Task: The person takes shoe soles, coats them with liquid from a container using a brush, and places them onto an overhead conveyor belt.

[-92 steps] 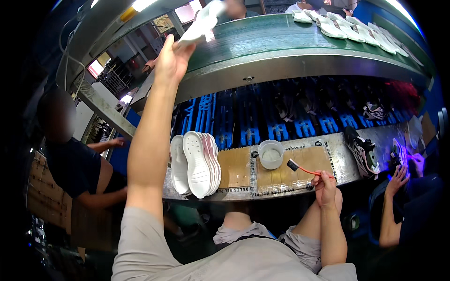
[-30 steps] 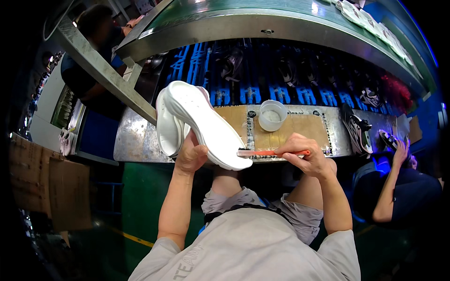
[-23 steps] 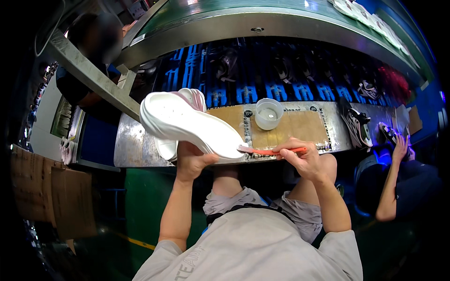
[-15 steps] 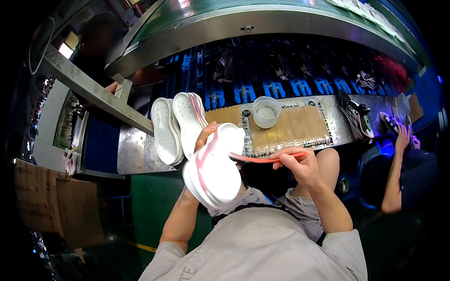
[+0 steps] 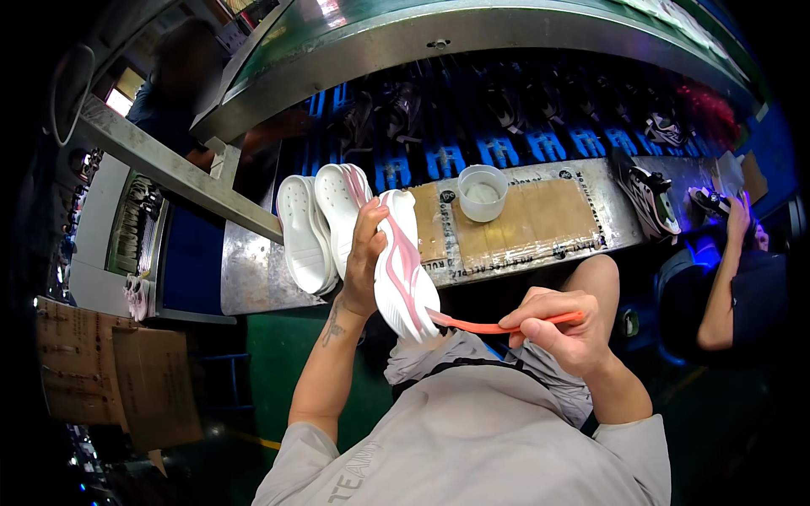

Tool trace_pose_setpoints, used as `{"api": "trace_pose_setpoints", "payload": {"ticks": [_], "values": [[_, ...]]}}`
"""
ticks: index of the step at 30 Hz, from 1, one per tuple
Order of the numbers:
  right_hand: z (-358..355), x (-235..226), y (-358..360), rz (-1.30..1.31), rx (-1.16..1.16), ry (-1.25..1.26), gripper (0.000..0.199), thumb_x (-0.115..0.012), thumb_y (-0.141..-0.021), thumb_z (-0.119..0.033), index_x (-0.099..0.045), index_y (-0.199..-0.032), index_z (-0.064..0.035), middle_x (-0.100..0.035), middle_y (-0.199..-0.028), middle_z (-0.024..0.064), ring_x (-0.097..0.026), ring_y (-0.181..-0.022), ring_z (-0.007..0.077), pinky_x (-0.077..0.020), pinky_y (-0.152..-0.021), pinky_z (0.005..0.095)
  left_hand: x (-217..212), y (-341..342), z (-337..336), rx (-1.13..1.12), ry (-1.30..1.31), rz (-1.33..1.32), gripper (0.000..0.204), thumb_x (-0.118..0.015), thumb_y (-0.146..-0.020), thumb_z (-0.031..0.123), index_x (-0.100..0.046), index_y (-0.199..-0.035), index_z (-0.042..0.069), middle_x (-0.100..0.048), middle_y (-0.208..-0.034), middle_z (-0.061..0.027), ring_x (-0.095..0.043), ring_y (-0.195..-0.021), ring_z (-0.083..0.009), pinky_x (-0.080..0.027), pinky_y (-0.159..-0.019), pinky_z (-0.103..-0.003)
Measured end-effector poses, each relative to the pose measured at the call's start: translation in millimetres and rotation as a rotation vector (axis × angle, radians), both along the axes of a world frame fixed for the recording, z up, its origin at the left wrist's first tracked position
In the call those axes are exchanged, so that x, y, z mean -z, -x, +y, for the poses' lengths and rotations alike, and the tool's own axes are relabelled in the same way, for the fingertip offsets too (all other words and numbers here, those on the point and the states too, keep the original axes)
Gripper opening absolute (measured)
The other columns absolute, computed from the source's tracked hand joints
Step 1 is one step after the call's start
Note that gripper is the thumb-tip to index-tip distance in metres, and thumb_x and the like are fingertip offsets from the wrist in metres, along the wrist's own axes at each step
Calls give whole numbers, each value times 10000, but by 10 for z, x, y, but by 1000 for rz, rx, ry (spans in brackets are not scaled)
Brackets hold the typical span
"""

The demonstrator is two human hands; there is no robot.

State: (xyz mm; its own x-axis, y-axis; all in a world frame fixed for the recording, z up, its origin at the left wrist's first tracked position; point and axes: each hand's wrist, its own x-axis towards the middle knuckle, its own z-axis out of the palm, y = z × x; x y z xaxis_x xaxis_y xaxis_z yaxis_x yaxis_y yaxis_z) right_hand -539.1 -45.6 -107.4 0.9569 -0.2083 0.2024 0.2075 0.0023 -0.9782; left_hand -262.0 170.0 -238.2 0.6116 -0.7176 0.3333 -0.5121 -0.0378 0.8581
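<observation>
A white shoe sole (image 5: pixel 395 268) with a wavy pink band is tilted up on its side, and my left hand (image 5: pixel 364 257) grips it from the left. Between the fingers and thumb of my right hand (image 5: pixel 558 331) lies a thin brush with an orange-red handle (image 5: pixel 481 327). The brush's tip meets the sole's edge at its lower end. More white soles (image 5: pixel 300 240) lean on the metal bench just beyond my left hand. A translucent white cup (image 5: pixel 483 193) with pale contents stands on taped cardboard (image 5: pixel 531 223).
Dark shoes ride on a blue-lit conveyor (image 5: pixel 447 156) behind the metal bench (image 5: pixel 253 270). At right, a black-and-white shoe (image 5: pixel 645 198) rests near a co-worker's arm (image 5: pixel 726 278). Another person stands at far left behind a metal post (image 5: pixel 177 173). Cardboard boxes (image 5: pixel 156 379) stand lower left.
My left hand has turned the sole from its broad white face to its pink-banded side. The brush has moved from the sole's upper face down to its lower edge.
</observation>
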Motion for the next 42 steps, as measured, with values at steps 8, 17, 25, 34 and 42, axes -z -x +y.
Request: {"api": "trace_pose_setpoints", "payload": {"ticks": [8, 17, 25, 34, 42], "values": [[118, 15, -151, 35, 130, -462, 330, -571, -1069, -211, -725, -1085, 81, -730, -818, 100, -672, -771, 124, -510, -717, 236, -108, 160, -275, 9, 173, -593, 681, -774, -845, 36, -429, -1430, -6, -447, -1475, -208, -470, -1369, -457, -415, -1136, -529], [-33, 336, -506, -76, 264, -678, 307, -544, -1085, -228, -695, -1134, 36, -707, -846, 60, -642, -769, 110, -522, -747, 249, -65, 491, -104, -24, -112, -329, 686, -772, -786, 102, -479, -1381, -76, -575, -1315, -229, -589, -1213, -381, -489, -1039, -428], [-302, 718, -476, -12, 423, -698, 280, -587, -1062, -246, -679, -1146, 5, -692, -862, 38, -619, -776, 117, -486, -738, 256, -64, 651, 114, -85, 437, 1429, 625, -451, -974, 277, -417, -1498, -61, -590, -1394, -224, -621, -1250, -323, -487, -1090, -427], [-877, 1416, -183, 1, 545, -670, 263, -607, -1044, -215, -682, -1129, 23, -678, -859, 44, -616, -778, 125, -494, -722, 271, -967, 703, 407, 191, 29, 1062, 656, -558, -897, 28, -413, -1528, -80, -615, -1399, -192, -652, -1221, -220, -500, -1061, -344], [-1051, 1960, 36, 17, 560, -674, 236, -602, -1037, -200, -691, -1085, 14, -673, -841, 47, -614, -768, 131, -494, -711, 269, -2701, -1274, -1132, 274, 324, -142, 466, -550, -1008, 208, -549, -1370, -85, -665, -1245, -201, -662, -1141, -259, -547, -982, -377]]}}
